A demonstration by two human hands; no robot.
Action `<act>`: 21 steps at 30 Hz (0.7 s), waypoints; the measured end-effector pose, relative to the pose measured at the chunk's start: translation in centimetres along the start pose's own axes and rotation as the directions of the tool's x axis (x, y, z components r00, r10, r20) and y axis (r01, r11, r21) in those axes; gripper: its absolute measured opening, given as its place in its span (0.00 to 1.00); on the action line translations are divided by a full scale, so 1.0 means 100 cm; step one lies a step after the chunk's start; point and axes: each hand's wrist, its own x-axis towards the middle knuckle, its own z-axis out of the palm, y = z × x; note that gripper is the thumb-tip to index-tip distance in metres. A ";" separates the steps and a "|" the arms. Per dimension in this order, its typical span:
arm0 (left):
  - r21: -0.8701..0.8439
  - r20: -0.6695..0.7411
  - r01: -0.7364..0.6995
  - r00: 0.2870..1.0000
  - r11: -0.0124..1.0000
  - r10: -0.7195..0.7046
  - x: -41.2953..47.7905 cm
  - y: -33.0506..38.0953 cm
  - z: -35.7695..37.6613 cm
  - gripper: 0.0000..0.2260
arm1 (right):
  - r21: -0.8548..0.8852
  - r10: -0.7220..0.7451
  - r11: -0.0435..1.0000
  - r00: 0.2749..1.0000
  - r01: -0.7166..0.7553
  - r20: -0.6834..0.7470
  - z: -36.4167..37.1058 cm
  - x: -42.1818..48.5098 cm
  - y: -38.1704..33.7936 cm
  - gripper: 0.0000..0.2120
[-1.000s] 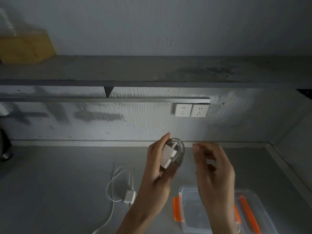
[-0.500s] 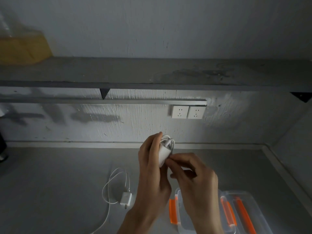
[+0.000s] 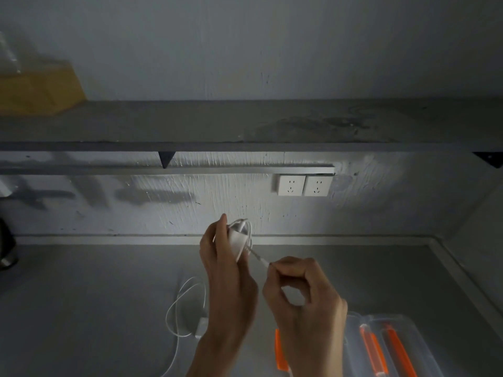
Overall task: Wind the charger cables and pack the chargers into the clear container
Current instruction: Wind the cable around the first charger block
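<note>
From the head camera we look down on a grey counter [image 3: 95,295] in dim light. The left hand [image 3: 228,268] is raised above it, with fingers and thumb curled round a white charger [image 3: 237,240] whose cable is wound in loops about the body. The right hand [image 3: 302,295] sits just beside it, lower and to the right, and its thumb and forefinger pinch the free cable end [image 3: 258,255]. That end runs in a short, taut, slanting line from the charger down to the fingertips. The other fingers of the right hand are curled in toward the palm.

On the counter, partly hidden behind the left wrist, lies a second charger [image 3: 202,326]. Its loose cable [image 3: 174,308] makes one open loop and trails off toward the near edge.

The clear container [image 3: 362,330] stands on the counter at lower right, largely behind the right wrist. An orange clip [image 3: 281,349] shows on its left side, and two more orange strips show to the right. We cannot tell where the box ends and a lid begins, nor whether anything lies inside.

Farther back, a pair of white sockets [image 3: 303,185] sits on the rough wall under a long grey shelf [image 3: 190,123]. A yellow box [image 3: 35,91] rests on the shelf at far left, and a dark object [image 3: 6,248] shows at the counter's left edge.
</note>
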 end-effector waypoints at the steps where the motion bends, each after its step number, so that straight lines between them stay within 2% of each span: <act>1: -0.027 0.002 -0.024 1.000 0.999 0.024 0.002 -0.001 -0.002 0.26 | -0.006 -0.045 0.999 0.999 0.046 0.017 0.000 -0.003 0.001 0.10; 3: -0.153 0.027 -0.040 0.999 0.987 0.044 0.003 -0.003 -0.004 0.24 | 0.015 -0.124 0.992 0.989 0.123 0.082 0.000 -0.009 0.002 0.08; 4: -0.232 0.045 -0.010 0.999 0.973 0.021 0.004 -0.004 -0.004 0.24 | 0.063 -0.122 0.991 0.986 0.116 0.114 -0.001 -0.011 0.002 0.05; 6: -0.396 0.116 0.132 0.989 0.909 -0.093 0.006 -0.003 -0.005 0.21 | 0.174 0.008 0.984 0.988 -0.034 0.152 -0.009 -0.004 0.001 0.02; 8: -0.536 0.242 0.264 0.958 0.802 -0.154 0.008 -0.003 -0.005 0.19 | 0.213 0.188 0.953 0.973 -0.213 0.133 -0.016 0.012 0.000 0.10; 10: -0.598 0.335 0.309 0.935 0.739 -0.120 0.006 -0.002 -0.006 0.21 | 0.172 0.305 0.925 0.932 -0.339 0.194 -0.020 0.035 0.001 0.16; 12: -0.602 0.411 0.327 0.909 0.728 -0.068 0.002 0.001 -0.006 0.24 | 0.136 0.359 0.885 0.837 -0.446 0.413 -0.020 0.054 0.003 0.19; 14: -0.555 0.460 0.313 0.888 0.770 -0.030 -0.001 0.006 -0.007 0.24 | 0.153 0.358 0.839 0.741 -0.522 0.568 -0.021 0.063 0.006 0.18; 18: -0.496 0.463 0.311 0.884 0.811 -0.056 -0.003 0.015 -0.009 0.22 | 0.214 0.391 0.751 0.682 -0.625 0.618 -0.032 0.066 0.015 0.15; 21: -0.453 0.473 0.294 0.880 0.841 -0.053 -0.003 0.020 -0.009 0.21 | 0.250 0.388 0.744 0.705 -0.620 0.594 -0.033 0.060 0.018 0.10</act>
